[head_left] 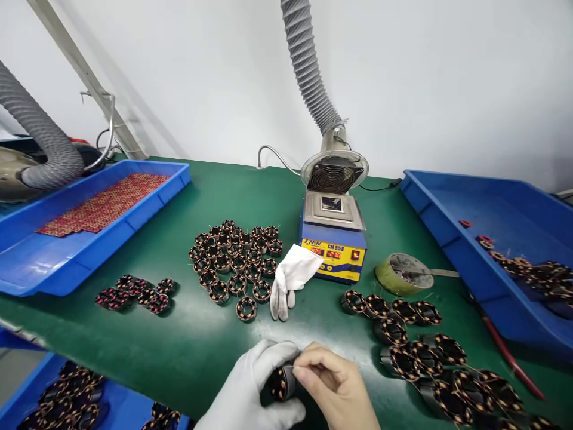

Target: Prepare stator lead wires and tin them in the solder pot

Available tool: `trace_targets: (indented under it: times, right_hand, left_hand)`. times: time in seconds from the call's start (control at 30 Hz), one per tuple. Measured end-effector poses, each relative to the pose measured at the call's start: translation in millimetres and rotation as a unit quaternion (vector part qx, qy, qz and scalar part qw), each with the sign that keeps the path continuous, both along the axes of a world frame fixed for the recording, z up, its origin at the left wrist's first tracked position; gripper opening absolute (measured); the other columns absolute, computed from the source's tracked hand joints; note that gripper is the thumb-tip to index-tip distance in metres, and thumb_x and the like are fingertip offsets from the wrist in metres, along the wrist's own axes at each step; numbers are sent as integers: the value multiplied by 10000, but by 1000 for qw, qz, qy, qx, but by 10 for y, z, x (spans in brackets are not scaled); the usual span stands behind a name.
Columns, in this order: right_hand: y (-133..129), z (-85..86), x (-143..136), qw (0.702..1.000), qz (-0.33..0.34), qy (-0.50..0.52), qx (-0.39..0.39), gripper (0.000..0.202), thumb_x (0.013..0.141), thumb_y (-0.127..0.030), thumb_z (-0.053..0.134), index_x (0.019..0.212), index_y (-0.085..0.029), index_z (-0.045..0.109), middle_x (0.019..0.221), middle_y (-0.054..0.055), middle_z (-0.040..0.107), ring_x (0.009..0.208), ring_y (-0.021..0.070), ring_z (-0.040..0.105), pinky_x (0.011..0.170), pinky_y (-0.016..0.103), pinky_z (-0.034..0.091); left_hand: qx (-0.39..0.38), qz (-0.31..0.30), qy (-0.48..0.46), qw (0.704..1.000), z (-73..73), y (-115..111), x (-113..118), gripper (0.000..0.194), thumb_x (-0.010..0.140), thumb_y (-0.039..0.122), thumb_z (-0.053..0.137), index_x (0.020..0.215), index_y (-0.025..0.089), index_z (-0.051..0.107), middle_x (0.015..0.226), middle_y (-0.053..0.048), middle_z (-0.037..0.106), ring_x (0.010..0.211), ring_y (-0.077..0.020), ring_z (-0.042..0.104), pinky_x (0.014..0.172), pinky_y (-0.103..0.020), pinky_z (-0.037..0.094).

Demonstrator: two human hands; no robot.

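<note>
My left hand (255, 388), in a white glove, is closed around a ring-shaped motor stator (280, 384) with a dark outer wall and copper windings inside. Bare, my right hand (333, 382) meets it at the stator's upper right edge. Its thumb and forefinger are pinched together there, and what lies between them is too small to make out. Beyond both hands, a loose white glove (295, 272) leans against the blue and yellow solder pot (333, 239). Many similar stators (237, 263) stand grouped left of that glove. More stators (430, 358) stand in rows to the right.
A blue tray (134, 221) of reddish parts is at left, with red-marked stators (134, 292) nearby. Another blue tray (470, 286) stands right, beside a round tub (398, 278) and a red-handled tool (513, 358). A fume hose (308, 65) hangs above. Below left, a bin (129, 400) holds stators.
</note>
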State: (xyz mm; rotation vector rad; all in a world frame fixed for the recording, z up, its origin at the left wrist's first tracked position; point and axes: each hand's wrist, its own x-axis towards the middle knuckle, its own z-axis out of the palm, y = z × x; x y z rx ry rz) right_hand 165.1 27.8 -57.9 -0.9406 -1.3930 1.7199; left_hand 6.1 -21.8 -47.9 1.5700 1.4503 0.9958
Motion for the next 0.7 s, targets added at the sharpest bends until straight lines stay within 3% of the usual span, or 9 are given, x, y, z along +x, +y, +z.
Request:
trace_targets:
  times: [0.13,0.23,0.4,0.53,0.63,0.7]
  right_hand:
    - [1,110,18,993,-31,-47,102,314,884,-433,598,693,-196,671,662,8,581,621,138,534,592,218,452]
    - [11,213,51,978,0,-108,179,328,929,-421,528,698,-204,614,664,0,574,613,138,550,561,214,440]
    - [56,408,142,923,58,-207,319,241,954,-261,498,723,-230,560,684,-16,609,615,133,597,578,205,475]
    - [101,517,202,886,124,-254,368,221,939,-221,512,723,-248,550,692,-7,621,592,141,594,519,217,472]
    - [140,554,255,883,135,-243,377,251,951,-215,484,707,-242,531,664,-16,606,544,123,577,489,198,462]
    - [145,538,289,897,74,-239,365,248,955,-219,478,712,-237,529,658,-17,604,563,126,591,524,196,480]
  left_hand:
    - [-32,-1,-91,995,86,3,33,447,629,-6,589,972,274,645,966,32,608,881,-143,606,809,-209,472]
    - [-63,-2,-114,992,159,-14,40,332,666,34,544,910,244,626,941,34,636,880,-150,615,819,-214,467]
    - [-67,17,-3,998,230,-11,33,249,583,38,515,736,219,591,722,74,597,689,-123,581,663,-179,448]
    - [-41,-15,57,997,216,-12,63,164,686,75,559,722,223,621,680,63,627,646,-126,613,631,-183,466]
    - [9,-17,107,994,224,-37,80,188,743,89,581,773,256,663,717,60,666,684,-134,651,673,-194,491]
    - [36,-2,119,992,234,-50,75,217,734,78,588,784,273,669,724,73,681,680,-127,659,666,-183,501]
